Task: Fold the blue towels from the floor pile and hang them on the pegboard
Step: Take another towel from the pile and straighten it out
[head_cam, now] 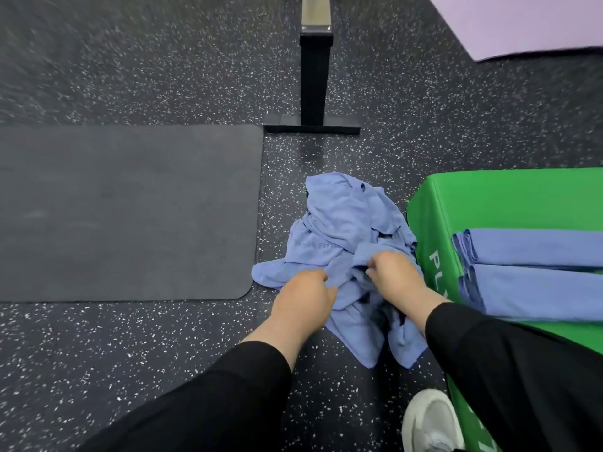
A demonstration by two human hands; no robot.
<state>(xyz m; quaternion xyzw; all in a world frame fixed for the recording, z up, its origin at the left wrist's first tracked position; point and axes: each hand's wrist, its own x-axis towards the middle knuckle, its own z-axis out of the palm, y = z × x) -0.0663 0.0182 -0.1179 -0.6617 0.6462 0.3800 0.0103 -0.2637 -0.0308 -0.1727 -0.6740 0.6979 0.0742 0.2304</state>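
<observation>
Done: two folded blue towels [535, 265] lie on your green padded box [509, 197].
Left: crumpled blue towel pile [342, 223] on floor; none hung.
Hands: your left hand [301, 298] and right hand [396, 275] both pinch pile cloth.

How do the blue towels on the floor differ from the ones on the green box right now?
The floor pile is crumpled and tangled; the two towels on the green box are folded flat into long strips, side by side. The pile is being handled, left hand and right hand both in it; the folded pair lies untouched. Both are the same light blue cloth.
</observation>
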